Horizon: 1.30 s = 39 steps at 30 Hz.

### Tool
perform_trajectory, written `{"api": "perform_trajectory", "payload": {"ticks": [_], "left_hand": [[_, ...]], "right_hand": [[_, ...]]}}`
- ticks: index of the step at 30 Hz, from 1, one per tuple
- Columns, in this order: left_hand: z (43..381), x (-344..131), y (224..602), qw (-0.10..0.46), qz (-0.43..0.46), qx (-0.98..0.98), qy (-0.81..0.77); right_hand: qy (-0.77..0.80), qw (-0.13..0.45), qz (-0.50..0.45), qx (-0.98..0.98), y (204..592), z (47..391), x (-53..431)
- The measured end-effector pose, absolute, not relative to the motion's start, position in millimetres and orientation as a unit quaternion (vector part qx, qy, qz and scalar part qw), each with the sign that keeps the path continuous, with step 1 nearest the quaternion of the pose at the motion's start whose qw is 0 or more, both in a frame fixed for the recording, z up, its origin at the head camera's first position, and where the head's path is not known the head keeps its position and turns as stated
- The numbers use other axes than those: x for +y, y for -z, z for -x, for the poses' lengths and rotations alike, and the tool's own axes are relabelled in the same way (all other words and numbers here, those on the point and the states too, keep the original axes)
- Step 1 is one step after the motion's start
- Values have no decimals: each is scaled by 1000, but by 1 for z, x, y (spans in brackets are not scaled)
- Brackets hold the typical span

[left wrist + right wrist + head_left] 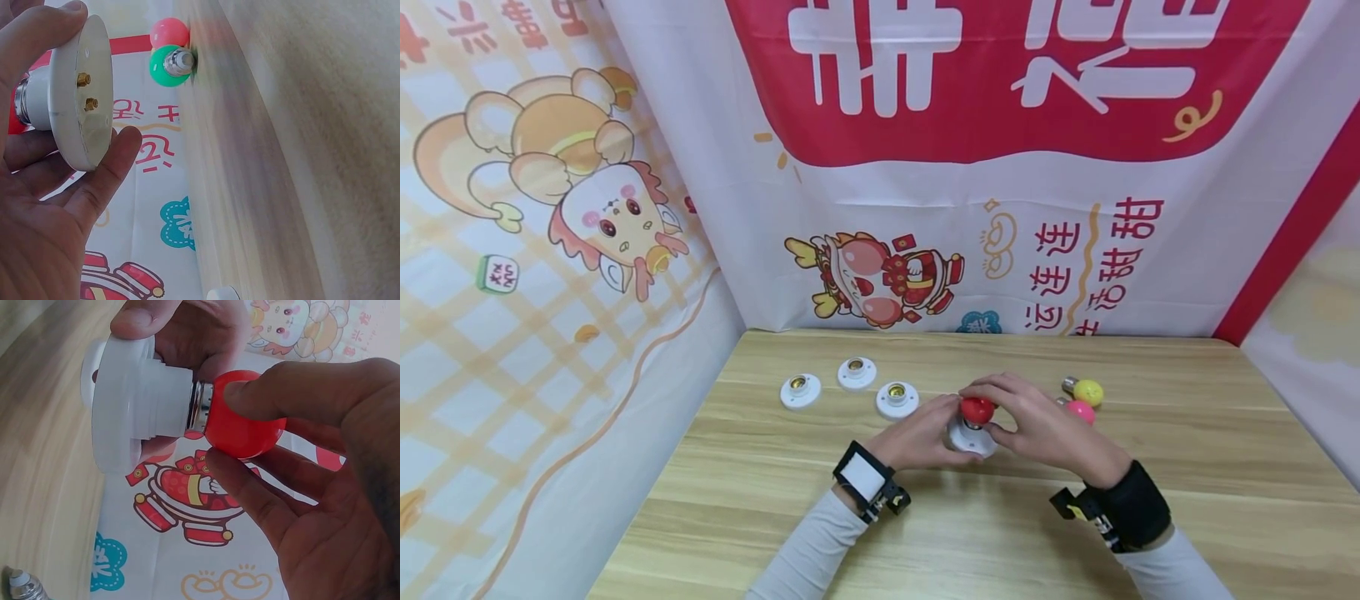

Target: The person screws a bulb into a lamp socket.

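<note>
My left hand [925, 437] grips a white round lamp holder [119, 419] by its disc-shaped base, raised off the table. The holder's hollow underside with two brass screws faces the left wrist camera. A red light bulb [244, 434] stands in the holder's socket, a band of its metal screw cap showing between glass and socket. My right hand [1041, 421] pinches the red glass between thumb and fingers. In the head view both hands meet over the right half of the table, and they cover part of the holder.
Three more white lamp holders, a left one [801, 392], a back one [857, 374] and a near one [898, 401], lie left of my hands. Beyond the right hand lie a yellow bulb [1088, 392], a pink bulb [1081, 410] and a green bulb [164, 67]. Printed cloth hangs behind the wooden table [760, 517].
</note>
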<state>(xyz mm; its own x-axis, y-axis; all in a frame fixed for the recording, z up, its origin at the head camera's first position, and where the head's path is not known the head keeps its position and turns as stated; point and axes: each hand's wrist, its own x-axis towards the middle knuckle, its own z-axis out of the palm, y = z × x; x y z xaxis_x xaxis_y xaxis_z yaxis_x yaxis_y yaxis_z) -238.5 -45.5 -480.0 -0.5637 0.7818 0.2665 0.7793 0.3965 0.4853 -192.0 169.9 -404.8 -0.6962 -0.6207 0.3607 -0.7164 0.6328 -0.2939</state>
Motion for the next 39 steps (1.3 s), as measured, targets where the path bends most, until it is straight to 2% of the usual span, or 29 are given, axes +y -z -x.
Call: {"api": "perform_trajectory", "payload": {"ticks": [11, 31, 39], "left_hand": [[237, -46, 478, -1, -470, 834, -291], [236, -46, 478, -4, -481, 831, -280], [235, -46, 477, -3, -476, 833, -281]], "right_hand": [[-211, 131, -366, -897, 408, 194, 170], [-226, 83, -357, -902, 407, 192, 171], [-239, 93, -355, -899, 406, 192, 169]]}}
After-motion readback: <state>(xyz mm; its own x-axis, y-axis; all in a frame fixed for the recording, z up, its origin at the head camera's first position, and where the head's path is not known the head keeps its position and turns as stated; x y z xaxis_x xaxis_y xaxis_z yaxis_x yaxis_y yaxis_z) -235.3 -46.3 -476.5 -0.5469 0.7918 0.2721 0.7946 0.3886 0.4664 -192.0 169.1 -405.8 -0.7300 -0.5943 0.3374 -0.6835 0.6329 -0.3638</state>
